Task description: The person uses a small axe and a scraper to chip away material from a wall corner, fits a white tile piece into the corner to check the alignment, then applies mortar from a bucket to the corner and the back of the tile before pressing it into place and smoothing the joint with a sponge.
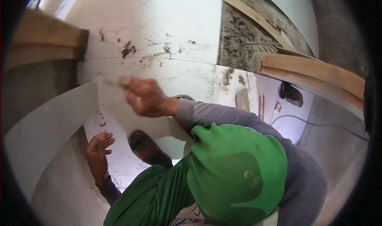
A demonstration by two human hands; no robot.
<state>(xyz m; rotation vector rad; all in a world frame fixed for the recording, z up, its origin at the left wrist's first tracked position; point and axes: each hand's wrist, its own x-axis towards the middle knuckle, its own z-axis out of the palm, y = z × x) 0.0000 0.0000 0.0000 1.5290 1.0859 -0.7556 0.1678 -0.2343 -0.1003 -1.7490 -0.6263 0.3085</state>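
My right hand (145, 96), in a grey sleeve, reaches across the middle with bent, blurred fingers around something small and pale that I cannot make out, near the end of a long white strip (51, 122). My left hand (99, 150) is lower left beside that strip, its fingers loosely bent and apart, with nothing visible in them. A dark sandal (147, 146) and my green-clad legs (234, 170) are below. Dark crumbs lie scattered on the white marble-look tiles (167, 19) beyond my hands.
Wooden boards stand at upper left (47, 35) and right (310, 67). A rough mortar patch (242, 35) with a wooden batten (250, 13) lies at upper right. Below it are a pale slat (242, 98), a dark hole (290, 93) and a grey cable (326, 124).
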